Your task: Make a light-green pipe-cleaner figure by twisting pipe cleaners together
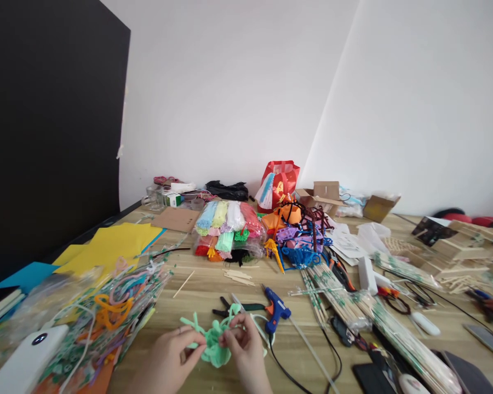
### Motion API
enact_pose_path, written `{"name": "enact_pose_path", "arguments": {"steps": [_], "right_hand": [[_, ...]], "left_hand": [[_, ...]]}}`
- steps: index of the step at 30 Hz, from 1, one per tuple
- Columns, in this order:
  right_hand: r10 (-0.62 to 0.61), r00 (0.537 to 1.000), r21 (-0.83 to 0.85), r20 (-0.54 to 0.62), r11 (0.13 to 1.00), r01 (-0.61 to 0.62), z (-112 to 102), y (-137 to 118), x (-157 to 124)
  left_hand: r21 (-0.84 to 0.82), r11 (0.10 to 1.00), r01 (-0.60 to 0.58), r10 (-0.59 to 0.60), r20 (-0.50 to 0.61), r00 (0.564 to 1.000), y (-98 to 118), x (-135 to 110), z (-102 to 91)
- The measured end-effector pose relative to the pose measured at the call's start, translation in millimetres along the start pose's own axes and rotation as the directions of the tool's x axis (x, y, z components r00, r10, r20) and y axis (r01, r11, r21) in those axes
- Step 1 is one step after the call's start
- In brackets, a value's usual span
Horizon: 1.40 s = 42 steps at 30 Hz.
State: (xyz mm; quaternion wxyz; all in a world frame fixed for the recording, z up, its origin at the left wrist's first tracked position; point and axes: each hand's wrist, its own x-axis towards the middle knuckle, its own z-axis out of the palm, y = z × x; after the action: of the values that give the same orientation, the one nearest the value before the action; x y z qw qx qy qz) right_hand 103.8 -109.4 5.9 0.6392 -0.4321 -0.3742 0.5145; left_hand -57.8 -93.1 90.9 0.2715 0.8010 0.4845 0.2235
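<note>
Mint-green pipe cleaners (216,350), bent into a looped bundle, are held between my two hands just above the table near its front edge. My left hand (175,353) pinches the left side of the bundle, with loose green ends sticking out above the fingers. At the right side, my right hand (244,345) grips it between thumb and fingers, and a curled green end rises beside the fingertips. Behind the hands lie pliers with dark green handles (248,307) and a blue hot glue gun (276,309). The fingers hide part of the bundle.
Bagged coloured pipe cleaners (225,232) stand at the back centre, beside a tangled heap of orange, purple and blue ones (299,241). Packs of wooden sticks (406,342) spread to the right. A white power bank (28,361) and loose pipe cleaners (113,312) lie left.
</note>
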Motion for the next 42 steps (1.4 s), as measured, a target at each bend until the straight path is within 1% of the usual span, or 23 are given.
{"name": "enact_pose_path", "arguments": {"steps": [1, 3, 5, 7, 11, 14, 16, 19, 23, 25, 28, 31, 34, 37, 40, 42], "right_hand": [[-0.001, 1.0, 0.033, 0.022, 0.999, 0.001, 1, -1, -2], [-0.009, 0.994, 0.071, 0.107, 0.997, 0.002, 1, -3, -5], [-0.018, 0.979, 0.062, 0.201, 0.998, 0.006, 1, -5, -8], [-0.021, 0.971, 0.018, 0.236, 1.0, 0.017, -1, -6, -9], [-0.037, 0.981, -0.166, 0.191, 0.984, 0.069, -5, -4, -7], [-0.048, 0.983, -0.245, 0.18, 0.965, 0.092, -9, -3, -6], [-0.029, 0.982, -0.226, 0.188, 0.971, 0.072, -10, -3, -6], [-0.008, 0.985, -0.136, 0.171, 0.99, 0.032, -7, -7, -8], [-0.006, 0.995, -0.067, 0.097, 0.998, 0.013, 1, -11, -8], [-0.013, 0.996, -0.061, 0.084, 0.998, 0.018, 3, -13, -8], [-0.024, 0.997, -0.047, 0.076, 0.998, 0.028, 3, -15, -7], [-0.026, 0.997, -0.029, 0.067, 0.999, 0.028, 3, -16, -8], [-0.011, 0.998, -0.021, 0.069, 1.0, 0.012, 3, -16, -9], [0.004, 0.998, -0.019, 0.069, 1.0, -0.003, 3, -15, -9], [0.004, 0.999, -0.02, 0.051, 1.0, -0.003, 2, -12, -8], [-0.005, 0.999, -0.019, 0.04, 1.0, 0.006, 2, -10, -7]], "left_hand": [[-0.036, 0.999, -0.017, 0.017, -0.006, 1.0, 3, 1, 3.4], [-0.108, 0.994, -0.024, 0.022, -0.017, 1.0, 7, 5, 10.1], [-0.166, 0.986, -0.032, 0.026, -0.039, 0.999, 8, 8, 16.1], [-0.202, 0.978, -0.058, 0.044, -0.074, 0.996, 8, 10, 20.9], [-0.242, 0.963, -0.121, 0.092, -0.127, 0.988, 6, 13, 27.1], [-0.281, 0.954, -0.106, 0.068, -0.142, 0.988, 7, 12, 29.8], [-0.312, 0.947, -0.073, 0.034, -0.127, 0.991, 7, 12, 30.9], [-0.324, 0.945, -0.048, 0.008, -0.122, 0.993, 7, 13, 31.9], [-0.284, 0.954, -0.095, 0.029, -0.226, 0.974, 5, 17, 34.4], [-0.311, 0.944, -0.113, 0.037, -0.241, 0.97, 5, 17, 35.9], [-0.426, 0.901, -0.078, 0.005, -0.168, 0.986, 6, 17, 36.1], [-0.567, 0.823, 0.019, -0.066, -0.062, 0.996, 9, 18, 33.4], [-0.659, 0.741, 0.133, -0.134, 0.048, 0.99, 9, 21, 31.1], [-0.71, 0.666, 0.227, -0.174, 0.148, 0.974, 7, 21, 32.1], [-0.737, 0.614, 0.283, -0.216, 0.188, 0.958, 3, 20, 35.2], [-0.742, 0.61, 0.277, -0.22, 0.178, 0.959, 0, 20, 37.1]]}}
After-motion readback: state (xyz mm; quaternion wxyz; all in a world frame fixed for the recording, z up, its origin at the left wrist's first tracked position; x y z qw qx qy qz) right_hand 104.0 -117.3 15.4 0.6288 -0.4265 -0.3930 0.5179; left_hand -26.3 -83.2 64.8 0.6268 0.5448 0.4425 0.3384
